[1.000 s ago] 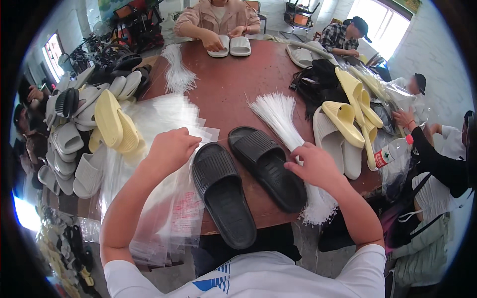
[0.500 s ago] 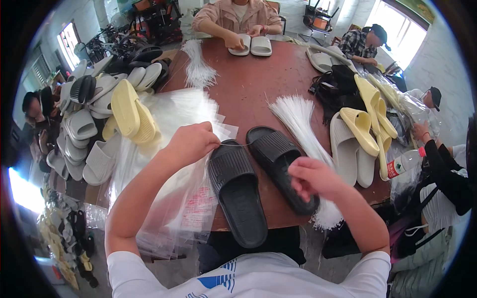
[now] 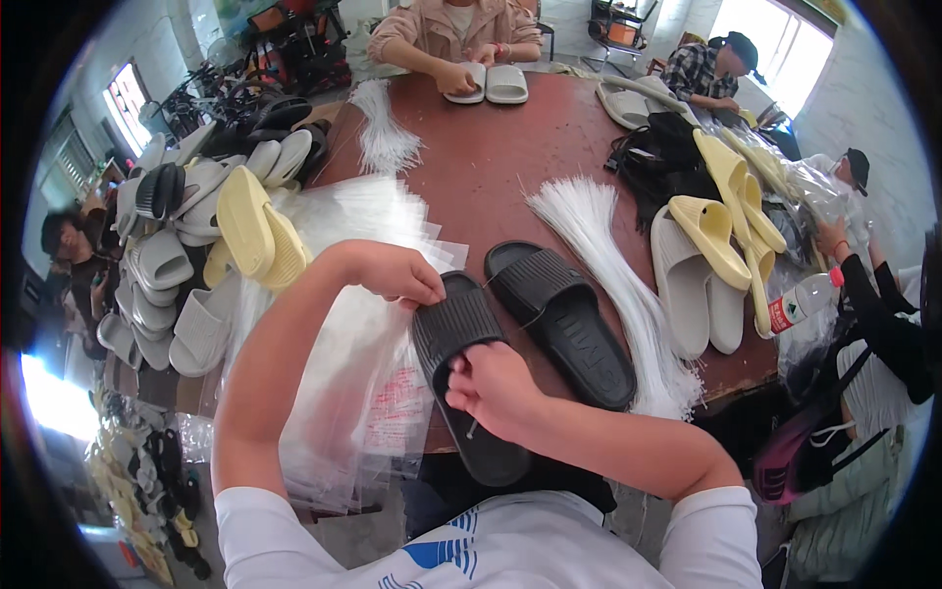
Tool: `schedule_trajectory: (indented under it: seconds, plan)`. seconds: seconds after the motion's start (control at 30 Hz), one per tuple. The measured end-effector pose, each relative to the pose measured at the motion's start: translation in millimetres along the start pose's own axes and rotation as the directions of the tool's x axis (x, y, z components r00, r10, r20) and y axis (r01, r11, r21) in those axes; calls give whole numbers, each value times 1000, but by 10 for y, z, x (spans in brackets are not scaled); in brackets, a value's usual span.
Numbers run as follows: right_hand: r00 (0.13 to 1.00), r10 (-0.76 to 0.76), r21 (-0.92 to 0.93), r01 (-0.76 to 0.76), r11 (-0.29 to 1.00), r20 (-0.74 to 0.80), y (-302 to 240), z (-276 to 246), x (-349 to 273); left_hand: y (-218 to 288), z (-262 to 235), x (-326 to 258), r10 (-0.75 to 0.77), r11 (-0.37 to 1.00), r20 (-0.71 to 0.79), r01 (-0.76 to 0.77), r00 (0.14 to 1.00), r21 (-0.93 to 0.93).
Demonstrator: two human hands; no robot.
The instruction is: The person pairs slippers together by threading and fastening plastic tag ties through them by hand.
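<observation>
A pair of black slide slippers lies side by side before me, toes pointing away. At the toe of the left slipper point(image 3: 486, 454), my left hand point(image 3: 400, 273) is pinched closed; whatever lies between its fingertips is hidden. My right hand point(image 3: 491, 388) reaches across to the left slipper's foot opening, its fingers curled just under the strap. Below those fingers pokes the pale end of a thin plastic tie point(image 3: 473, 429). A fine strand also shows by the strap of the right slipper point(image 3: 579, 339), which no hand touches.
Clear plastic bags point(image 3: 339, 344) lie left of the slippers, a bundle of white ties point(image 3: 589, 221) to their right. Grey and yellow slides point(image 3: 250, 221) are heaped at left, more point(image 3: 711, 240) at right by a bottle point(image 3: 800, 304). Across the table point(image 3: 461, 147) a person handles white slides point(image 3: 506, 84).
My right hand has moved left from the right slipper to the left slipper's opening. My left hand stays pinched by the toe, where the strand stretched between the slippers no longer shows.
</observation>
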State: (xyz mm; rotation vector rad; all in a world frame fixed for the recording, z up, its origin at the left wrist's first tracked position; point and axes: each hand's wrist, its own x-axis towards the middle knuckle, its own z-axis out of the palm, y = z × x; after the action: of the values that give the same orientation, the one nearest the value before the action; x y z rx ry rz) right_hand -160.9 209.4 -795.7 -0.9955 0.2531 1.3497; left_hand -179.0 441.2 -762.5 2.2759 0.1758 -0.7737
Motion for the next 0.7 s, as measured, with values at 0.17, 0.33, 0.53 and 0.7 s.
schedule_trajectory:
  seconds: [0.17,0.33,0.53,0.7]
  plan:
    - [991,-129,59,127,990,31,-11,57,286,24,-240,184,-174,974,432,220,885,-57]
    - [997,-70,63,68,996,29,-123,63,325,48,-286,345,-229,960,519,280,824,-20]
    - [994,-48,171,31,985,96,-119,-66,391,123,-257,253,-200,979,330,203,922,26]
    - [975,-117,253,66,965,191,-134,-92,329,217,-226,-16,-161,957,144,190,976,-218]
